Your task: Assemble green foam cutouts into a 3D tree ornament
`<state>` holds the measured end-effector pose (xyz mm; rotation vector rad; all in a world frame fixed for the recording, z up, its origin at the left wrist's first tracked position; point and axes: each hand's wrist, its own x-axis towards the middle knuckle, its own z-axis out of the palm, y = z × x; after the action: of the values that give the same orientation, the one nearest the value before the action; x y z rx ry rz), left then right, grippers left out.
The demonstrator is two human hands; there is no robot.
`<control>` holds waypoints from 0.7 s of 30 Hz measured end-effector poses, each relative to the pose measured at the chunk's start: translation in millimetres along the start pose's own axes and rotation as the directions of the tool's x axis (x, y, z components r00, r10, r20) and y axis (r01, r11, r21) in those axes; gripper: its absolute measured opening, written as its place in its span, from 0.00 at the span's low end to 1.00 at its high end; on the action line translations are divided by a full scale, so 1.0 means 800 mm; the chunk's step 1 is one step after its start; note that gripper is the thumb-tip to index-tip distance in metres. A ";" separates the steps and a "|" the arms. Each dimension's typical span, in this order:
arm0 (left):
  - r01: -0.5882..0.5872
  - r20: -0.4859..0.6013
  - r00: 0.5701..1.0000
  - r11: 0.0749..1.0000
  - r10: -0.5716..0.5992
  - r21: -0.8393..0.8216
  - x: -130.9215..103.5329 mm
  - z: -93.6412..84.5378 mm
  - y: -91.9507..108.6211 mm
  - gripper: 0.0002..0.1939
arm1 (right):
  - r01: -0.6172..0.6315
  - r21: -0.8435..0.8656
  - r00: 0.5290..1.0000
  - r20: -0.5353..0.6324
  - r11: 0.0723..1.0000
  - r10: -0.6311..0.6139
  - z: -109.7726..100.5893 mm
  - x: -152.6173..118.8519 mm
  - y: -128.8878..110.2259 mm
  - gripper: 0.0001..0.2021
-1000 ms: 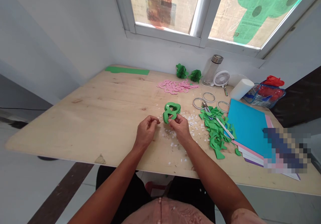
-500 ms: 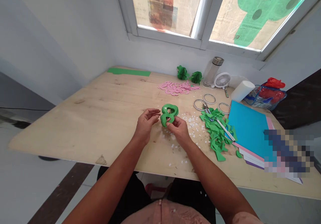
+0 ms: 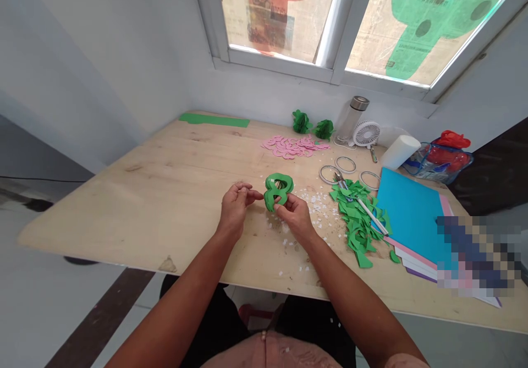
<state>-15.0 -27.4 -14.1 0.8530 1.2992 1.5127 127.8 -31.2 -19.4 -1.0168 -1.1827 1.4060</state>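
Note:
My right hand (image 3: 295, 217) pinches the lower right edge of a green paper cutout (image 3: 271, 203) between thumb and fingers. Shaped like a figure eight with two openings, the cutout looks made of several stacked layers, and a small white bit sits on its upper left. My left hand (image 3: 235, 211) is just left of it, fingers partly bent and apart, one fingertip at or very near the cutout's left edge. I cannot tell whether that tip touches. Small white paper scraps (image 3: 317, 206) are scattered on the table beside and below my right hand.
Green paper offcuts (image 3: 357, 225) lie at right with scissors (image 3: 340, 181) and a white pen-like stick (image 3: 371, 217). Tape rolls (image 3: 345, 164), pink cutouts (image 3: 295, 147), two green paper ornaments (image 3: 302, 121), a bottle (image 3: 350, 117), a fan (image 3: 366, 134) and blue sheets (image 3: 408, 214) stand or lie around.
My left hand's fingers have drawn in, with one now stretched toward the cutout. My right hand keeps its hold, and the cutout is tilted slightly differently. The view has shifted a little.

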 end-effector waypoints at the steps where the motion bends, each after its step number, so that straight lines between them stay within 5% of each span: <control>1: -0.007 -0.004 1.000 1.000 0.007 0.007 0.000 -0.001 0.000 0.10 | -0.002 0.007 1.000 0.001 1.000 0.002 0.000 0.000 0.000 0.10; 7: 0.001 0.020 1.000 0.986 -0.004 0.167 0.000 -0.008 0.001 0.12 | -0.005 0.030 1.000 -0.002 1.000 0.005 0.001 -0.001 -0.002 0.09; 15: -0.030 -0.043 0.998 0.988 0.037 0.149 0.004 -0.014 -0.002 0.13 | 0.009 0.032 1.000 -0.008 0.999 -0.009 0.002 -0.001 -0.002 0.10; 21: 0.126 0.166 0.977 0.990 -0.134 0.058 -0.003 -0.005 0.013 0.25 | 0.000 0.042 1.000 0.030 0.999 -0.002 0.001 -0.001 0.000 0.10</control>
<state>-20.5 -30.8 -5.0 0.8896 1.2442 1.2828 127.2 -32.5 -18.9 -0.9688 -1.1712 1.4441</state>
